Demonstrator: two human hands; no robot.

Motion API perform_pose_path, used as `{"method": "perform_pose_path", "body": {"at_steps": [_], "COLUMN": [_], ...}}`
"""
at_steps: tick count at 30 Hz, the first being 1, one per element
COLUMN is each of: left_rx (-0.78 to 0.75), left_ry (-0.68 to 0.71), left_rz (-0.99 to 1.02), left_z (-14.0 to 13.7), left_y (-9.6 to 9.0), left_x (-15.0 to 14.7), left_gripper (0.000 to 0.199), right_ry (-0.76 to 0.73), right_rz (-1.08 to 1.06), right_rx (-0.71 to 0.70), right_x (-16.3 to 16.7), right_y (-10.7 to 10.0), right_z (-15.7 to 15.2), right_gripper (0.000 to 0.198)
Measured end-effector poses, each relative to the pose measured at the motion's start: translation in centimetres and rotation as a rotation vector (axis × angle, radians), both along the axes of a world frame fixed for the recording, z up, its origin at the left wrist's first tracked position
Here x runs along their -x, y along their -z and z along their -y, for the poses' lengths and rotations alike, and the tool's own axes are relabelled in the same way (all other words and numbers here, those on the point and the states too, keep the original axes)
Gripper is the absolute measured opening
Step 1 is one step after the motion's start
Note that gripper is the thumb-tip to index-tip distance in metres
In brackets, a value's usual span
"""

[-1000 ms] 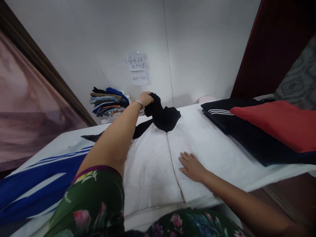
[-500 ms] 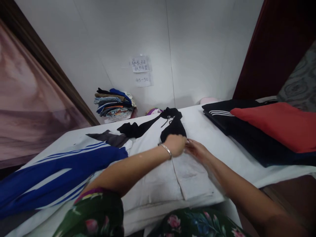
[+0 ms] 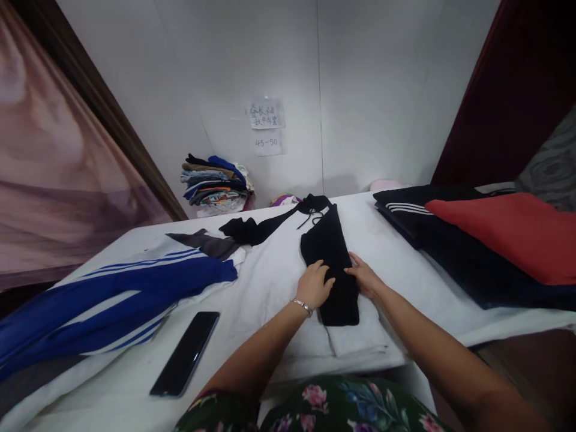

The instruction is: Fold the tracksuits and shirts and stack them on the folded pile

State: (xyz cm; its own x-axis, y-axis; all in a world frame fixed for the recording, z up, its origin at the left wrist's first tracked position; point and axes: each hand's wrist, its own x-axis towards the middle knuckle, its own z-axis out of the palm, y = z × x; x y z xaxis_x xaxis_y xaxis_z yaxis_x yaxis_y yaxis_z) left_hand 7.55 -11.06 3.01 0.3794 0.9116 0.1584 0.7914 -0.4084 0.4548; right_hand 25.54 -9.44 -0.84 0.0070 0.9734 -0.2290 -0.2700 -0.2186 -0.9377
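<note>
Head view: phone [image 3: 186, 354] lay by the tabletop's [image 3: 360, 222] near edge, cramping the left side. Black-and-white garment [image 3: 276, 273] spread mid-tabletop to the near edge, black sleeve [image 3: 328, 243] laid lengthwise over its white body, likely for a neat outline. Left hand [image 3: 314, 285], unclenched, pressed the sleeve, probably flattening; right hand [image 3: 366, 279] touched its right edge, grip unclear. Blue garment [image 3: 180, 276] and red garment [image 3: 508, 234] crowded left and right edges; clothes stack [image 3: 216, 186] stood beyond far edge.

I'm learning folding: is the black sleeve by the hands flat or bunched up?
Flat: the sleeve lies smooth and long on white cloth.
</note>
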Motion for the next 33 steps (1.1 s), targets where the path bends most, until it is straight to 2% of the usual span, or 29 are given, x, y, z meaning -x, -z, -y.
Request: {"method": "perform_pose_path", "body": {"at_steps": [3, 6, 11, 14, 17, 22, 26, 33], "left_rx": [0.055, 0.099, 0.022, -0.067, -0.078, -0.040, 0.044, 0.014], "left_ry": [-0.106, -0.104, -0.124, -0.126, -0.150, -0.249, -0.347, -0.509], "left_rz": [-0.028, -0.051, -0.044, -0.028, -0.024, 0.013, 0.067, 0.238], "left_z": [0.1, -0.1, -2.5, -5.1, -8.0, -11.5, -12.7, -14.3], "left_y": [1.7, 2.2, 0.8, 0.1, 0.1, 1.7, 3.6, 5.8], "left_x": [1.0, 1.5, 1.7, 1.5, 0.9, 0.0, 0.4, 1.2], "left_gripper": [0.042, 0.037, 0.034, 0.035, 0.037, 0.043, 0.048, 0.052], "right_ry": [0.019, 0.004, -0.003, 0.021, 0.039, -0.017, -0.027, -0.014], "right_rz": [0.064, 0.087, 0.205, 0.418, 0.658, 0.983, 1.108, 1.297], "right_rx": [-0.011, -0.028, -0.065, -0.163, -0.278, -0.307, -0.301, -0.217], "right_x": [0.0, 0.2, 0.1, -0.3, -0.6, -0.4, -0.2, 0.5], "right_y": [0.4, 0.5, 0.8, 1.0, 0.9, -0.7, -1.7, -1.4], "right_z": [-0.2, -0.2, -0.3, -0.6, -1.7, -6.1, -11.3, -18.9], "right_gripper": [0.089, 0.091, 0.091, 0.082, 0.072, 0.065, 0.060, 0.057]}}
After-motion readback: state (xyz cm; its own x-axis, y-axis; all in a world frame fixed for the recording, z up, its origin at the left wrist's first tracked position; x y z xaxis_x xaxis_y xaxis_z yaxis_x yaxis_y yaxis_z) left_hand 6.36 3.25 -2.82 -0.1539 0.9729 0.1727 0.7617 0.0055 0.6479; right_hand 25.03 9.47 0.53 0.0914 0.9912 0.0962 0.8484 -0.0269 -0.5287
